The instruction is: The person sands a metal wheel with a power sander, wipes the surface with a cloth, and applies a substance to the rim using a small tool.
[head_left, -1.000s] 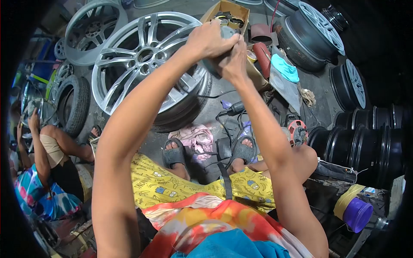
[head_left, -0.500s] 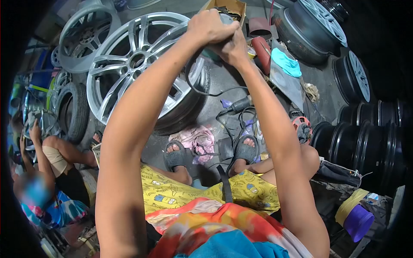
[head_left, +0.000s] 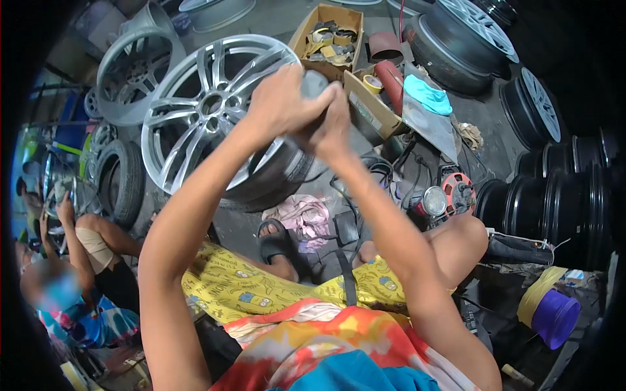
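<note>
Past the silver rim (head_left: 216,115) on the L, gripping w/ L hand (head_left: 282,103), w/ fingers wrapped tight, a grey tool (head_left: 314,83) by rim's R edge, can't tell if touching, then w/ blurry R hand (head_left: 334,127), w/ fingers clenched on it too, just L of a cardbd box (head_left: 383,116).

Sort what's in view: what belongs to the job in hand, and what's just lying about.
Likely in the job:
left hand and right hand
grey object they hold, mostly hidden
silver wheel

Apparently lying about:
turquoise cloth
pink cloth
purple roll
</note>
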`<state>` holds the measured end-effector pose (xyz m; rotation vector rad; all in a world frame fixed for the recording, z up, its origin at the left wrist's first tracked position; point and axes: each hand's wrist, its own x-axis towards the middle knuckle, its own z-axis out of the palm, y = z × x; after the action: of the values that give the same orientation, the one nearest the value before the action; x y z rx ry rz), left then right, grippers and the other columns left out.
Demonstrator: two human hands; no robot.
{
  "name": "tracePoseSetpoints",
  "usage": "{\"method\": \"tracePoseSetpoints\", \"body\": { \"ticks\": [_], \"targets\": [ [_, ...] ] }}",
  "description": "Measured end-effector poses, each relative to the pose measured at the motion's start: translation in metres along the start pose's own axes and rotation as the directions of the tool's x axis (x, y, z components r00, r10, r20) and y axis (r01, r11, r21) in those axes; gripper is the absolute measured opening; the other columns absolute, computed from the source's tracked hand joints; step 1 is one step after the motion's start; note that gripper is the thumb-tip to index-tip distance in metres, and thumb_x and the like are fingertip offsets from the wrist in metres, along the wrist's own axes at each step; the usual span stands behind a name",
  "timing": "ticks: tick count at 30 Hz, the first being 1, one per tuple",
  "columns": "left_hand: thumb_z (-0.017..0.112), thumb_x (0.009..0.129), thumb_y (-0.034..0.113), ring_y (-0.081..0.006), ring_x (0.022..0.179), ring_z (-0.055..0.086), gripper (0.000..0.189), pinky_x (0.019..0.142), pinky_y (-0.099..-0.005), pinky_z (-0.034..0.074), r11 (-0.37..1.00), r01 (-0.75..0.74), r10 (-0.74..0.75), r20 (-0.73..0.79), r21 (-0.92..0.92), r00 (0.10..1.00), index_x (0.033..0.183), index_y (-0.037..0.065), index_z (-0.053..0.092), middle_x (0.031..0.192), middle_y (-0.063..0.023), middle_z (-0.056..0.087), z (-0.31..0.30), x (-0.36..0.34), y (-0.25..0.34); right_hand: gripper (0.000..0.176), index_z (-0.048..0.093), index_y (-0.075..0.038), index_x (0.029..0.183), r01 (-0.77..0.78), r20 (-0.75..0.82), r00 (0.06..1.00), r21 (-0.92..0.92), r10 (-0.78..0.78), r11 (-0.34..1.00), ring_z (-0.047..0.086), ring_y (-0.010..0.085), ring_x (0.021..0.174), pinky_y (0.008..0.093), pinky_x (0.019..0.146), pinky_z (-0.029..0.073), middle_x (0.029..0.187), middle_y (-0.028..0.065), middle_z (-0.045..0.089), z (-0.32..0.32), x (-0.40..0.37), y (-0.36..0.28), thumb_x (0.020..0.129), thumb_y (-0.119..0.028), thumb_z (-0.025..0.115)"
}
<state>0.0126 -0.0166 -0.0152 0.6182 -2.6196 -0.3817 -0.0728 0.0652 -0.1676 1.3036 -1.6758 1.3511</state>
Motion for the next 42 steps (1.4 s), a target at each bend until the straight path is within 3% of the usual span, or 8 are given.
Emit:
{"method": "tracePoseSetpoints", "body": {
  "ticks": [2,6,12,22,28,36,38,42],
  "targets": [
    [0.070,0.089,0.056,-0.0454,0.096,0.067,0.062,0.086,-0.0500,0.054,0.999,-0.011,0.014,0.049,-0.045,0.999,0.107,-0.004,0.064,0.100,-0.0273,0.068,-0.021,-0.037,0.005,0.116,0.023,0.013,0.149,-0.058,0.052,0.997,-0.077,0.062,0.995,0.046,0.0575,0.129,0.0576,0.116,0.035,0.143,0.0359,0.043,-0.014,-0.020,-0.048,0.078,-0.056,0.084],
    [0.078,0.086,0.037,-0.0411,0.092,0.065,0.046,0.082,-0.0460,0.053,0.997,-0.045,0.048,0.042,-0.070,0.998,0.106,-0.002,0.062,0.097,-0.0206,0.063,-0.059,-0.103,0.005,0.080,0.048,0.002,0.134,-0.387,0.178,0.916,0.158,0.359,0.908,0.049,0.0425,0.103,0.0517,0.085,0.040,0.117,0.0219,0.049,-0.035,-0.012,-0.134,0.073,-0.036,0.082],
    [0.082,0.083,0.030,-0.0393,0.097,0.065,0.045,0.084,-0.0453,0.053,1.000,0.005,-0.005,0.019,-0.005,1.000,0.110,-0.002,0.062,0.102,-0.0192,0.062,-0.070,-0.133,0.000,0.063,0.056,-0.003,0.117,-0.370,0.235,0.921,0.282,0.310,0.885,0.051,0.0379,0.101,0.0489,0.085,0.041,0.108,0.0164,0.051,-0.029,-0.014,-0.152,0.066,-0.030,0.083],
    [0.070,0.084,0.065,-0.0467,0.094,0.069,0.070,0.086,-0.0504,0.054,0.990,0.122,-0.118,0.051,-0.069,0.992,0.093,-0.005,0.067,0.097,-0.0327,0.070,0.014,0.043,-0.001,0.079,0.044,0.009,0.139,-0.330,0.312,0.910,0.150,0.272,0.932,0.054,0.0475,0.120,0.0543,0.097,0.044,0.131,0.0279,0.055,-0.008,0.041,0.026,0.075,-0.020,0.080],
    [0.062,0.081,0.078,-0.0498,0.117,0.065,0.101,0.102,-0.0498,0.052,0.987,0.161,-0.157,0.131,-0.019,0.979,0.119,-0.014,0.067,0.120,-0.0383,0.067,0.042,0.145,-0.040,0.081,0.061,-0.002,0.128,-0.304,0.382,0.877,-0.026,0.290,0.952,0.061,0.0394,0.122,0.0469,0.104,0.050,0.126,0.0213,0.065,0.047,0.111,0.107,0.064,-0.040,0.095],
    [0.058,0.091,0.064,-0.0484,0.109,0.067,0.054,0.095,-0.0501,0.052,0.988,0.151,-0.154,0.175,0.035,0.972,0.128,0.027,0.070,0.120,-0.0321,0.065,0.035,0.118,-0.037,0.075,0.057,0.000,0.130,-0.201,0.306,0.930,-0.038,0.203,0.979,0.058,0.0419,0.126,0.0485,0.107,0.047,0.130,0.0231,0.062,0.043,0.084,0.095,0.069,-0.031,0.087],
    [0.064,0.087,0.068,-0.0469,0.101,0.068,0.079,0.089,-0.0515,0.051,0.987,0.125,-0.107,0.174,-0.097,0.979,0.106,-0.009,0.069,0.102,-0.0341,0.069,0.011,0.077,-0.015,0.069,0.049,0.005,0.135,-0.242,0.402,0.887,-0.017,0.228,0.970,0.053,0.0461,0.128,0.0521,0.108,0.043,0.134,0.0273,0.056,0.010,0.072,0.058,0.075,-0.020,0.074],
    [0.074,0.088,0.053,-0.0421,0.090,0.069,0.056,0.081,-0.0482,0.052,0.998,0.026,-0.020,0.080,-0.065,0.997,0.094,-0.002,0.067,0.091,-0.0261,0.069,-0.007,0.003,0.005,0.115,0.017,0.010,0.158,-0.056,0.087,0.995,0.071,0.049,0.996,0.036,0.0550,0.142,0.0634,0.115,0.029,0.157,0.0359,0.031,-0.011,-0.001,-0.008,0.081,-0.043,0.085]
  ]
}}
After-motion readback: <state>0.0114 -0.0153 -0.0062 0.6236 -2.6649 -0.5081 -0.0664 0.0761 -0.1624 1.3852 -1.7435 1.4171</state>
